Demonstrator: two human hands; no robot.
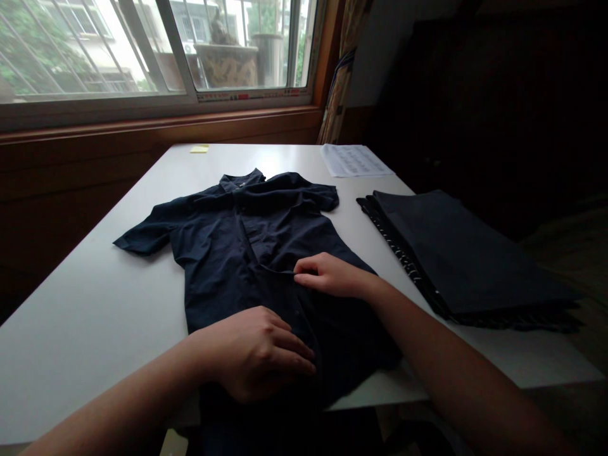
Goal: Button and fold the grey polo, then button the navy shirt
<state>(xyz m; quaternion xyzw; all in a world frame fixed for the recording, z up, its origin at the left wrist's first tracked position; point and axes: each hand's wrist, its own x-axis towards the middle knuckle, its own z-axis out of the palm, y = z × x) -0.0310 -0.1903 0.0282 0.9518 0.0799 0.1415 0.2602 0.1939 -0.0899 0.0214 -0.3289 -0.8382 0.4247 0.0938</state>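
A dark navy short-sleeved shirt [213, 259] lies front up, its collar toward the window and its hem at the table's near edge. At the middle of its front, my right hand [327, 275] pinches the placket edge between thumb and fingers, pulling the cloth slightly up. Lower down, my left hand [261, 354] rests on the shirt with its fingers stretched toward the placket; its thumb is hidden. The lower part of the shirt is in deep shadow.
On the white table [95, 304], a stack of dark folded cloth [460, 247] lies to the right. Printed paper [356, 160] is at the far right corner, and a yellow note [199, 149] at the far left. A window [237, 50] stands behind the table.
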